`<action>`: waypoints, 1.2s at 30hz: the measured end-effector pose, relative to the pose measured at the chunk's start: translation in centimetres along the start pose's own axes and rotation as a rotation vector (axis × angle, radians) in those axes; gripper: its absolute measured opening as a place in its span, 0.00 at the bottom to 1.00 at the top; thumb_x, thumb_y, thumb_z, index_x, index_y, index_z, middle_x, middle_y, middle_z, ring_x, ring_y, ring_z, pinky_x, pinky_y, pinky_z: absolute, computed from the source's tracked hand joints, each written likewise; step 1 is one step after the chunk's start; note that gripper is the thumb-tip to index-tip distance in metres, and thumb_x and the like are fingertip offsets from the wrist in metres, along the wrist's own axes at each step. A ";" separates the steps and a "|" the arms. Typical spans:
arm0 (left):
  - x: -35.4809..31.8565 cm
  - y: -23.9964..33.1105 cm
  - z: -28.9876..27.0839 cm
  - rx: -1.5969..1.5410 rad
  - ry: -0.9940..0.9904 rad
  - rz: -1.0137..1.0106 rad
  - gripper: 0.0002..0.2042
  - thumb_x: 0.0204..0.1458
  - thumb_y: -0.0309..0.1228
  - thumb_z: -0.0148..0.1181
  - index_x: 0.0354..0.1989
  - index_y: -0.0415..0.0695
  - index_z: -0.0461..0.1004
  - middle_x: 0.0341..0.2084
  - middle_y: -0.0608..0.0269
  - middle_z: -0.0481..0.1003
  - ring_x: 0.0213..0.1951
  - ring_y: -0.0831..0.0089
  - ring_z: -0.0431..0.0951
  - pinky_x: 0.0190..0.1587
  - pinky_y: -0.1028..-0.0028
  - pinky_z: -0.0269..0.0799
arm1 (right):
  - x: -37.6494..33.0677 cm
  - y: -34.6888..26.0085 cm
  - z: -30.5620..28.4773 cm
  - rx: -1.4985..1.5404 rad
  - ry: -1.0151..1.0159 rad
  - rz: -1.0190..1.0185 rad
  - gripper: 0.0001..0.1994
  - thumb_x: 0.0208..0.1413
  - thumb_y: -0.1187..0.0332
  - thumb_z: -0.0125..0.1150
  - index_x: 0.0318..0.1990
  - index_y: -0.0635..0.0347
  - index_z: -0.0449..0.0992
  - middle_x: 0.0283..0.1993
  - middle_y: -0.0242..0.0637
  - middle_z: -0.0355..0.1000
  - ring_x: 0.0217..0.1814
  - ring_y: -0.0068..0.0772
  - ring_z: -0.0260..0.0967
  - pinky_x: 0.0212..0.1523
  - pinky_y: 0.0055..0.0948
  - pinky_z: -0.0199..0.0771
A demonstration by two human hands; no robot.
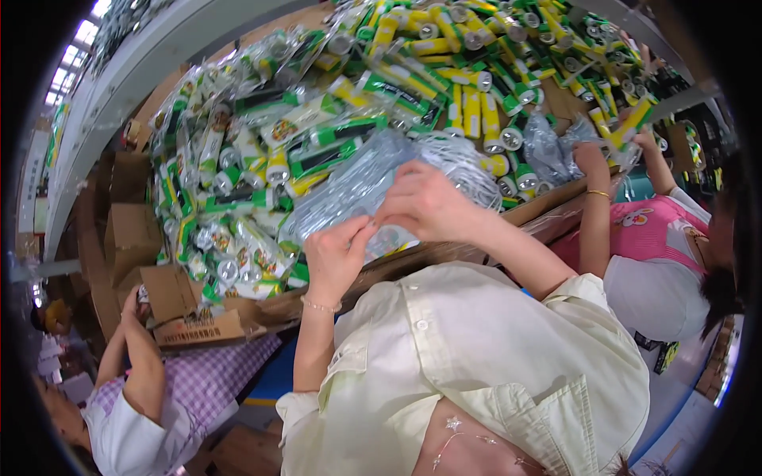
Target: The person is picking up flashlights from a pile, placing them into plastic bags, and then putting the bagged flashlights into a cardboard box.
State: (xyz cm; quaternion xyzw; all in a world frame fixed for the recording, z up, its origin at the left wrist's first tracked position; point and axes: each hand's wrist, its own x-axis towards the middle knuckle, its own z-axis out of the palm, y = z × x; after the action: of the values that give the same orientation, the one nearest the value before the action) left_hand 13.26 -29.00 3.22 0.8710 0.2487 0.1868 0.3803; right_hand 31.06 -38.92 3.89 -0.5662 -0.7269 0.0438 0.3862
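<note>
My left hand (337, 250) and my right hand (425, 202) meet over the near edge of the bin. Fingers and thumbs of both are pinched together on what looks like a clear plastic bag (393, 239), which shows just below them with some yellow in it. The hands cover most of its upper edge. Beyond them lies a stack of flat clear plastic bags (345, 186). A bundle of white cords (464, 163) sits just past my right hand. Green-and-white bagged flashlights (329, 151) are heaped to the left of the stack.
Loose yellow-and-green flashlights (480, 115) pile up at the far side. A cardboard edge (548, 202) runs along the front. At the right a co-worker's hand (591, 159) is near clear bags; at the left another's hand (135, 305) is beside a cardboard box (198, 329).
</note>
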 end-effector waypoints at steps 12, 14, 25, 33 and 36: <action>-1.3 -0.4 1.5 0.057 -0.041 -0.055 0.07 0.47 0.35 0.61 0.28 0.47 0.79 0.15 0.55 0.72 0.17 0.58 0.72 0.20 0.68 0.64 | -1.8 -0.4 0.9 0.009 -0.114 0.047 0.03 0.46 0.68 0.62 0.28 0.52 0.75 0.23 0.29 0.70 0.30 0.30 0.70 0.49 0.37 0.61; -1.7 -1.0 1.6 0.154 -0.026 0.011 0.06 0.47 0.35 0.61 0.28 0.48 0.80 0.17 0.56 0.74 0.19 0.58 0.73 0.22 0.67 0.66 | -2.1 -0.5 0.6 -0.168 -0.307 0.003 0.04 0.43 0.71 0.60 0.28 0.51 0.75 0.22 0.29 0.69 0.32 0.31 0.69 0.49 0.38 0.61; 0.4 -0.8 -0.7 0.236 -0.084 -0.177 0.08 0.45 0.33 0.63 0.32 0.44 0.80 0.38 0.59 0.76 0.39 0.59 0.75 0.36 0.69 0.69 | -0.2 0.8 0.0 -0.290 -0.244 -0.139 0.04 0.34 0.70 0.58 0.21 0.54 0.71 0.24 0.29 0.65 0.36 0.32 0.66 0.52 0.37 0.61; 0.0 -4.4 -2.9 0.656 0.174 -0.438 0.08 0.42 0.33 0.66 0.28 0.43 0.78 0.16 0.56 0.73 0.20 0.61 0.74 0.25 0.66 0.68 | -1.3 7.1 -3.4 0.032 -0.563 0.319 0.09 0.43 0.64 0.61 0.23 0.61 0.77 0.23 0.34 0.70 0.36 0.35 0.68 0.52 0.36 0.63; -0.3 -6.7 -2.3 0.370 0.215 -0.494 0.10 0.42 0.35 0.66 0.28 0.42 0.78 0.17 0.55 0.75 0.21 0.59 0.77 0.28 0.67 0.71 | -1.3 15.8 -5.2 0.651 -0.089 0.807 0.13 0.44 0.59 0.64 0.30 0.60 0.79 0.32 0.36 0.73 0.41 0.36 0.69 0.48 0.33 0.66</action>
State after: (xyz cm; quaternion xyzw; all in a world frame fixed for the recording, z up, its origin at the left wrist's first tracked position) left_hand 9.86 -23.90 -0.42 0.8142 0.5207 0.1313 0.2209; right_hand 46.77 -36.42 -1.05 -0.6497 -0.4151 0.4369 0.4635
